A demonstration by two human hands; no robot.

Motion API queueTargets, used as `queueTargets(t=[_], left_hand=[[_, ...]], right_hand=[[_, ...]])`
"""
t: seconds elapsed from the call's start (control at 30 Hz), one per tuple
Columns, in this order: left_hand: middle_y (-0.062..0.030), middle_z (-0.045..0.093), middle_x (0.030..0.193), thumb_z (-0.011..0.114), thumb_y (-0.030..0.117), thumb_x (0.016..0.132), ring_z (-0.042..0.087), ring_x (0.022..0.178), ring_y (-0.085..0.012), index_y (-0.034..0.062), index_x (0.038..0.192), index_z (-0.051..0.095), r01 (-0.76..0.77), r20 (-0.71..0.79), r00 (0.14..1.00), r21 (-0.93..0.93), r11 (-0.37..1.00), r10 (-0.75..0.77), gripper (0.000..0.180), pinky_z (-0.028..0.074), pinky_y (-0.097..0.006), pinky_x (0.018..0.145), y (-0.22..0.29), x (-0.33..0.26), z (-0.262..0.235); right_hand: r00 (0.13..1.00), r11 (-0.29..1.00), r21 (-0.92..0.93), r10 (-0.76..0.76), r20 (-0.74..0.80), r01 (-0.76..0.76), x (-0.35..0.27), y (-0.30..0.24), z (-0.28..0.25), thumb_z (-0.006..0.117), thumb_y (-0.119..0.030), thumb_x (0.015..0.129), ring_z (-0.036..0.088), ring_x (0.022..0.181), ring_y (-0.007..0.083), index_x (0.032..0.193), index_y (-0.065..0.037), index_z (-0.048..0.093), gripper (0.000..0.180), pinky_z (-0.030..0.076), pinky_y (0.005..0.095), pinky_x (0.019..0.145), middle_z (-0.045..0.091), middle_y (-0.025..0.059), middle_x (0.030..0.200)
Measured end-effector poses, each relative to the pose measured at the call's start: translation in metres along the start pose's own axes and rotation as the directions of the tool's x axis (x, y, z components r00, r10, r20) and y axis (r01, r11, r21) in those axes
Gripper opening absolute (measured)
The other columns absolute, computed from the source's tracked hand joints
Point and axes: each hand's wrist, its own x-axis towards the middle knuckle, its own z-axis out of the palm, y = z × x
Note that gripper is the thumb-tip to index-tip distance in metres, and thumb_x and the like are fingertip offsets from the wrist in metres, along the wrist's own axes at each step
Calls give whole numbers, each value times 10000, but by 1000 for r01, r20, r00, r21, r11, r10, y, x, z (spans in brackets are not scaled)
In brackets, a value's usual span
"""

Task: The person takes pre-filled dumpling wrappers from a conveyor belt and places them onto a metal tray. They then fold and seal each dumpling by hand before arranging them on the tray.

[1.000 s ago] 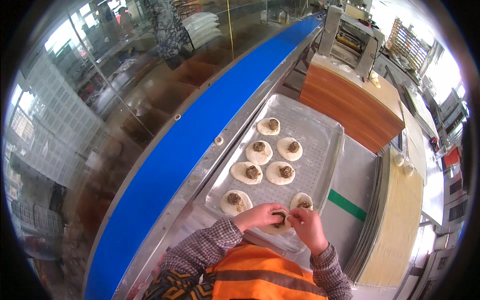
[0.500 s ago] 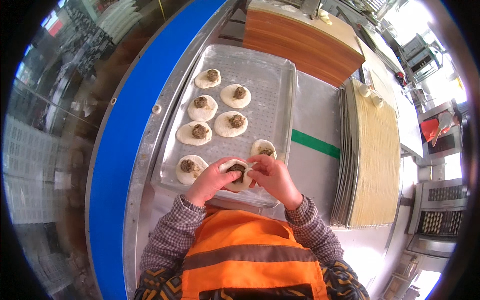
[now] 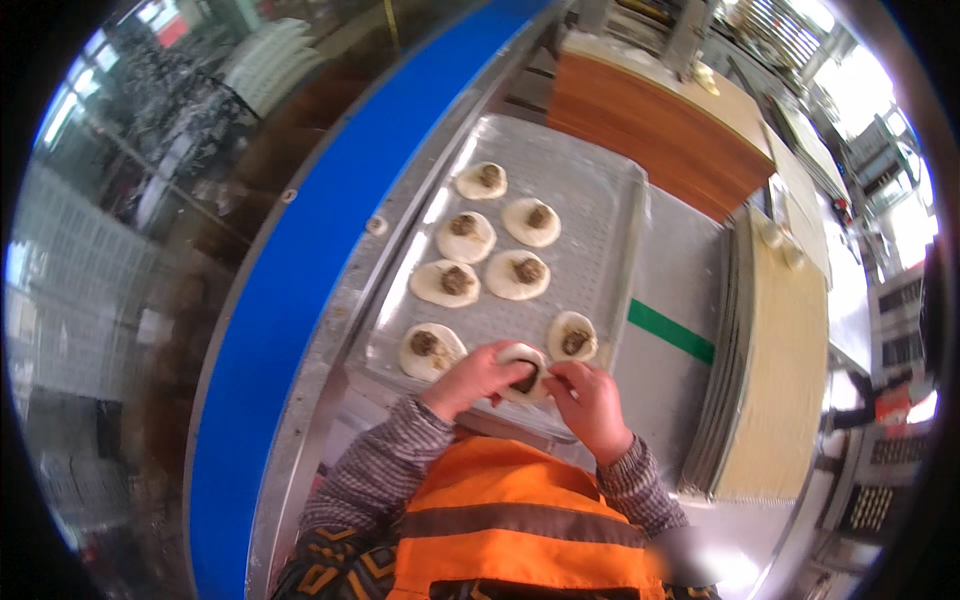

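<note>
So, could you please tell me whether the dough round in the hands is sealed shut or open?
Open: dark filling shows in the dough round, pinched by left hand and right hand.

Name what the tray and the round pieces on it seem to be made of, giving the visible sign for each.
Tray: probably metal, dull grey with a matte, finely dotted surface and raised rim.
Round pieces: apparently soft, pale dough, flattened, each with a dark lump of filling at its centre.

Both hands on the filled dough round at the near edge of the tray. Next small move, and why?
Probably pinch the dough's edge up over the dark filling. Both the left hand and right hand cup the dough round, its filling exposed between the fingertips. The other rounds on the tray lie flat and open, so this one seems the piece in work.
</note>
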Motion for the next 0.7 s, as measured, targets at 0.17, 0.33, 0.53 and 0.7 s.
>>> queueTargets(t=[0.17, 0.33, 0.53, 0.7], left_hand=[[11, 641, 852, 642, 223, 904, 535, 615, -51, 101, 1213, 602, 153, 70, 985, 87, 984, -159, 335, 439, -203, 494, 0, 5, -1], [22, 634, 831, 630, 229, 905, 529, 622, -46, 109, 1206, 612, 237, 230, 934, 175, 956, -274, 325, 437, -205, 518, 5, 9, -10], [47, 609, 761, 623, 271, 898, 473, 551, -25, 95, 1198, 637, 30, -5, 1000, 199, 980, -30, 349, 372, -190, 458, -9, 1, -5], [41, 605, 741, 612, 203, 932, 441, 537, -22, 39, 1166, 646, -36, -9, 999, 278, 960, 41, 288, 364, -200, 466, -27, 7, -4]], right_hand=[[994, 993, 76, 90, 66, -94, 4, -3, 0, 677, -30, 865, 688, 732, 156, 1011, 18, 645, 157, 512, 269, 601, 661, 95, 766], [999, 996, 78, 39, 13, -40, 4, -3, 4, 689, -27, 833, 681, 762, 168, 968, 32, 656, 152, 518, 285, 604, 653, 110, 744], [999, 996, -84, -34, 31, 36, 2, 1, 9, 665, -16, 866, 667, 679, 155, 1009, 40, 639, 156, 526, 270, 610, 674, 96, 771], [966, 904, 341, 250, 65, -257, 3, 4, 10, 676, -43, 840, 663, 656, 241, 920, 22, 633, 112, 517, 340, 600, 670, 139, 791]])
